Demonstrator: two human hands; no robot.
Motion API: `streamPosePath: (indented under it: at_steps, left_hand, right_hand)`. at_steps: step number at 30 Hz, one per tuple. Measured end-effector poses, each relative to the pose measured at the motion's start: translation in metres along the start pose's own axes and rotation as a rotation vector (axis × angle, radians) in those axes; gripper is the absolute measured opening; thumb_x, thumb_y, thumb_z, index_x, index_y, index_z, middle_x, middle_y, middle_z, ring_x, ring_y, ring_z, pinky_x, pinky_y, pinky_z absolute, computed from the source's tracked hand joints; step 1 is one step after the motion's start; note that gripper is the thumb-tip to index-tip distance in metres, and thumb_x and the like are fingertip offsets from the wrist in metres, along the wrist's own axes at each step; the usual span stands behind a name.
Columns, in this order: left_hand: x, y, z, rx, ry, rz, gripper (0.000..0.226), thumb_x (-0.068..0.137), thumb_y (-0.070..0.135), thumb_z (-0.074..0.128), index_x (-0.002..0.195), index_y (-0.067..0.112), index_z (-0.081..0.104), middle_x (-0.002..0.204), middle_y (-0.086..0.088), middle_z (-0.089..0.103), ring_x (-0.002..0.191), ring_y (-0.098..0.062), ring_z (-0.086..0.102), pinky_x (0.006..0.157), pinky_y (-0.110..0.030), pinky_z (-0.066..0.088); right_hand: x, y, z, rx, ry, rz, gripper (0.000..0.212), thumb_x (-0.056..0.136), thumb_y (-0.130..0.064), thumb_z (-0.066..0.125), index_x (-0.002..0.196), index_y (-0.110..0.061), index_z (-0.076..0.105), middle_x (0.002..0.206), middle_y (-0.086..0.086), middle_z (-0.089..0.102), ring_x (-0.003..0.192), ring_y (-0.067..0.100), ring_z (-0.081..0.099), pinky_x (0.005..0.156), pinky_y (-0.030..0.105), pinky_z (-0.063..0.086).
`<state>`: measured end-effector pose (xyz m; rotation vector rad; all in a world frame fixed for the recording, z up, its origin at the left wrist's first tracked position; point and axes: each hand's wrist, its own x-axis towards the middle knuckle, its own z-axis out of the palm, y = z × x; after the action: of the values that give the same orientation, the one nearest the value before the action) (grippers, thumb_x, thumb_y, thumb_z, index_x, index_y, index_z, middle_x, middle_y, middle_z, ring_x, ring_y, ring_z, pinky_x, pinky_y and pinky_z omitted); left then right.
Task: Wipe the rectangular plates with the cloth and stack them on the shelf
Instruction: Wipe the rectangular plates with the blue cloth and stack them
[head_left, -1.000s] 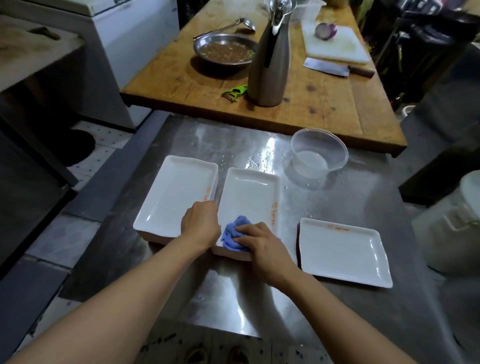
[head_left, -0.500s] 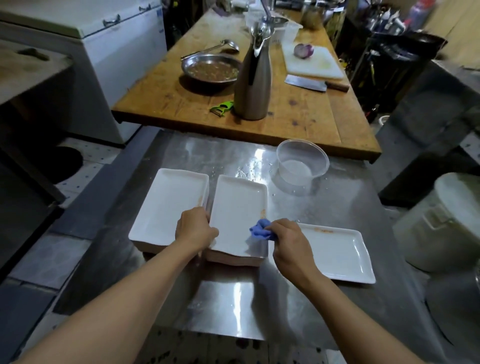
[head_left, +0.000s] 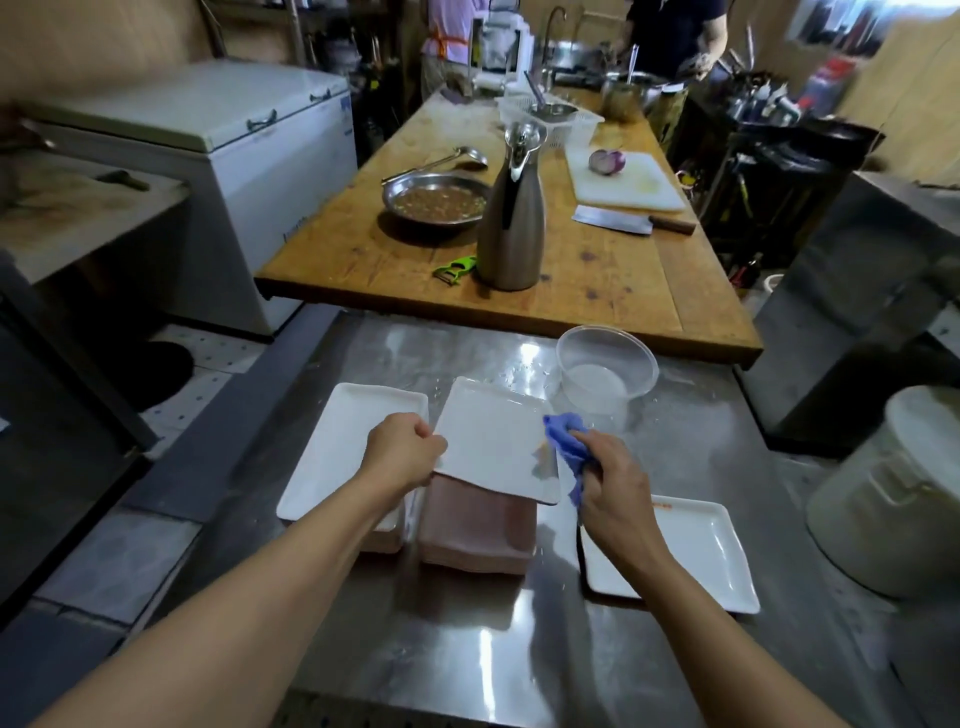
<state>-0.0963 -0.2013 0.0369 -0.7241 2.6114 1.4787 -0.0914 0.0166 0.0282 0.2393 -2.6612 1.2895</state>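
Observation:
My left hand (head_left: 402, 451) grips the left edge of a white rectangular plate (head_left: 493, 439) and holds it lifted and tilted above a pinkish stack (head_left: 475, 527) on the steel table. My right hand (head_left: 613, 480) holds a crumpled blue cloth (head_left: 566, 439) against that plate's right edge. Another white plate (head_left: 343, 452) tops a second stack to the left. A third white plate (head_left: 696, 551) lies flat on the table to the right, partly behind my right forearm.
A clear plastic tub (head_left: 605, 369) stands just beyond the plates. A wooden table (head_left: 597, 280) behind carries a steel jug (head_left: 511, 218), a metal pan, a green peeler, a cleaver and a cutting board. A white bucket (head_left: 893, 493) sits at right. Two people stand at the back.
The middle plate has come up off its stack, lifted by my left hand. My right hand carried the cloth from the plate's near end to its right edge. The camera tilted up.

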Motion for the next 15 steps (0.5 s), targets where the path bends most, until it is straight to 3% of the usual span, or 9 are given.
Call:
streamPosePath:
  at_steps: [3, 4, 6, 9, 12, 15]
  left_hand:
    - [-0.003, 0.019, -0.014, -0.124, -0.033, 0.003, 0.022, 0.082, 0.001, 0.053, 0.062, 0.008, 0.051, 0.061, -0.006, 0.05, 0.051, -0.017, 0.05, 0.048, -0.025, 0.045]
    - [-0.004, 0.026, -0.02, -0.146, -0.036, 0.002, 0.023, 0.083, 0.0, 0.053, 0.061, 0.007, 0.052, 0.059, -0.006, 0.051, 0.048, -0.016, 0.051, 0.047, -0.024, 0.045]
    - [-0.007, 0.037, -0.032, -0.189, -0.053, -0.007, 0.022, 0.084, -0.002, 0.053, 0.063, 0.005, 0.055, 0.05, -0.004, 0.057, 0.04, -0.012, 0.053, 0.044, -0.02, 0.046]
    - [-0.012, 0.052, -0.046, -0.228, -0.093, 0.007, 0.022, 0.082, -0.005, 0.051, 0.062, 0.003, 0.058, 0.048, -0.008, 0.061, 0.041, -0.013, 0.05, 0.045, -0.02, 0.043]
    - [-0.017, 0.067, -0.056, -0.265, -0.104, 0.008, 0.02, 0.084, 0.002, 0.049, 0.069, 0.001, 0.062, 0.061, -0.013, 0.066, 0.049, -0.016, 0.053, 0.048, -0.021, 0.043]
    - [-0.023, 0.078, -0.066, -0.36, -0.156, -0.036, 0.034, 0.095, 0.021, 0.044, 0.075, 0.002, 0.064, 0.066, -0.012, 0.069, 0.055, -0.016, 0.056, 0.052, -0.023, 0.044]
  right_hand:
    - [0.012, -0.016, -0.011, 0.024, -0.147, -0.045, 0.051, 0.081, 0.019, 0.045, 0.125, -0.005, 0.055, 0.126, 0.006, 0.048, 0.1, 0.036, 0.056, 0.089, 0.046, 0.048]
    - [0.016, -0.021, -0.015, 0.002, -0.184, -0.065, 0.056, 0.078, 0.019, 0.047, 0.128, -0.005, 0.053, 0.135, 0.007, 0.043, 0.109, 0.036, 0.053, 0.092, 0.048, 0.047]
    - [0.022, -0.029, -0.023, -0.032, -0.208, -0.129, 0.06, 0.074, 0.02, 0.05, 0.128, -0.007, 0.054, 0.142, 0.007, 0.037, 0.123, 0.026, 0.044, 0.096, 0.043, 0.046]
    - [0.029, -0.042, -0.031, -0.076, -0.194, -0.22, 0.046, 0.075, 0.017, 0.056, 0.114, -0.007, 0.063, 0.141, 0.007, 0.038, 0.125, 0.023, 0.039, 0.097, 0.034, 0.045]
    - [0.035, -0.054, -0.037, -0.104, -0.141, -0.282, 0.03, 0.076, 0.011, 0.065, 0.103, -0.003, 0.067, 0.13, 0.01, 0.05, 0.118, 0.026, 0.043, 0.095, 0.023, 0.037]
    - [0.04, -0.064, -0.045, -0.027, -0.096, -0.32, 0.028, 0.08, 0.007, 0.063, 0.101, -0.01, 0.067, 0.11, 0.003, 0.06, 0.102, 0.023, 0.049, 0.087, 0.026, 0.041]
